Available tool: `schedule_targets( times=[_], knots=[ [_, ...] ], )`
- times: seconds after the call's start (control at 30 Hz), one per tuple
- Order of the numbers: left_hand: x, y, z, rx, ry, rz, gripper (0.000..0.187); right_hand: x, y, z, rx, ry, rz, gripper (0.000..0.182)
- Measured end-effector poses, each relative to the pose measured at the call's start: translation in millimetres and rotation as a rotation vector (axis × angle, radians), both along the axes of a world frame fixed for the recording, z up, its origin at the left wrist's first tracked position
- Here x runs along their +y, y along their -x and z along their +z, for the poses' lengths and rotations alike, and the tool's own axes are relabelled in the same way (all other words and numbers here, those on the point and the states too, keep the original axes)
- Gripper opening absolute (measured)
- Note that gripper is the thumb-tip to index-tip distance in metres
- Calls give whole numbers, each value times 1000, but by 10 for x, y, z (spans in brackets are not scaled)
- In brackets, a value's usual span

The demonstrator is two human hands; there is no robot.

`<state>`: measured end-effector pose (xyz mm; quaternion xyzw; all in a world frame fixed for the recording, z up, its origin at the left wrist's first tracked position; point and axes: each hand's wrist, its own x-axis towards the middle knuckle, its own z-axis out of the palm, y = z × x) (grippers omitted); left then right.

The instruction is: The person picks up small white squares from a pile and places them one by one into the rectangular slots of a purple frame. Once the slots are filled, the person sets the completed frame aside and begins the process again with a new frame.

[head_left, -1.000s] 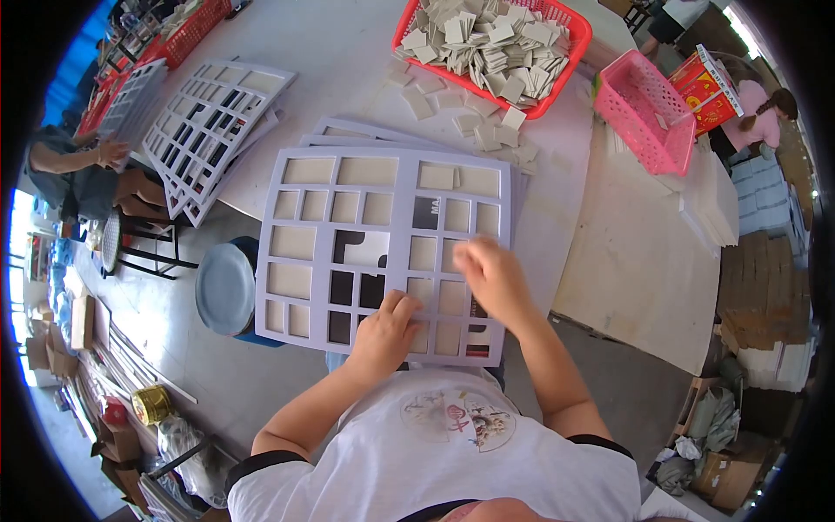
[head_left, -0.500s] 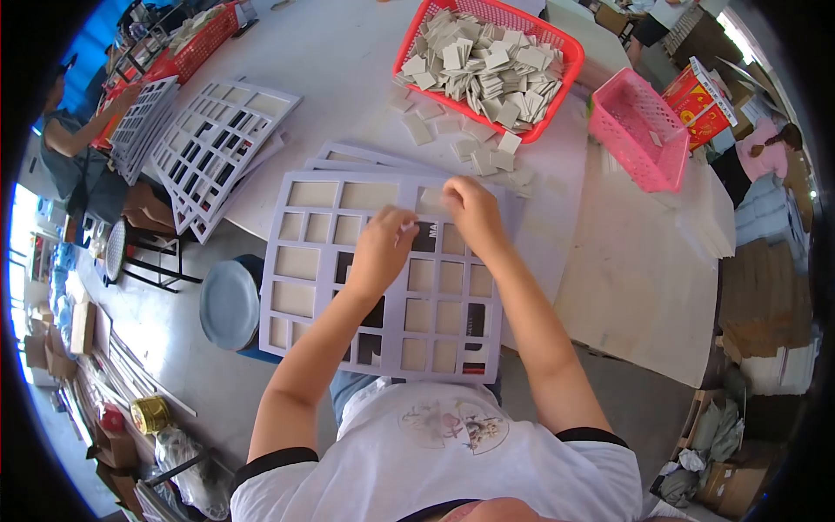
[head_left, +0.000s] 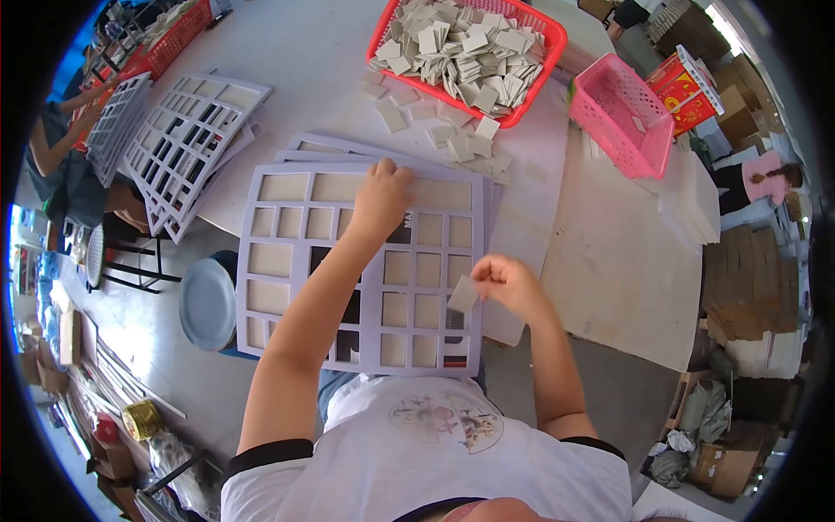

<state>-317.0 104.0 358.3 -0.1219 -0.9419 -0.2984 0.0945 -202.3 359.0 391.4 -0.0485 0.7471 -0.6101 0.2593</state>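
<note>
A lilac multi-window frame panel (head_left: 287,247) lies on the table edge in front of me, on top of more such panels. Most of its windows hold beige square tiles; a few show black. My left hand (head_left: 381,198) rests on the panel's upper middle, fingers pressing near a dark window. My right hand (head_left: 511,284) hovers at the panel's right edge and pinches one beige tile (head_left: 463,294) above the lower right windows.
A red basket (head_left: 539,65) full of beige tiles stands at the back, with loose tiles (head_left: 452,135) spilled before it. A pink basket (head_left: 619,113) sits right. Another stack of frame panels (head_left: 187,143) lies left, where another person's arm (head_left: 54,143) works. A blue stool (head_left: 207,303) stands below the table.
My right hand has pulled back from the panel's top to its right edge, now holding a tile. My left hand has shifted slightly up the panel.
</note>
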Motion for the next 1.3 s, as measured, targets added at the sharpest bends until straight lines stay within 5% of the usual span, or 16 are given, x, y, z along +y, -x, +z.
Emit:
schedule_targets(
  times=[0.4,0.5,0.63,0.77,0.9,1.0,1.1,1.3],
  knots=[
    [-20,24,7,-52,-183,49,23,-265,-413,-89,534,-361,-16,12],
    [63,-276,431,-285,-710,98,22,-327,-435,-97,598,-418,-71,14],
    [74,-797,481,-339,-546,-30,21,-112,-186,-37,356,-283,-31,15],
    [153,-1241,339,-510,-569,-269,18,179,701,-394,693,-306,-432,13],
    [298,-1490,397,-596,-508,-401,19,502,1711,-941,711,-576,-690,25],
    [302,-1586,298,-470,-452,-493,21,675,1989,-1022,895,-1177,-764,32],
    [264,-1622,264,-438,-399,-524,20,850,2010,-1131,680,-1262,-552,31],
    [345,-1679,182,-349,-277,-542,15,987,1990,-953,591,-1010,-369,30]
  ],
)
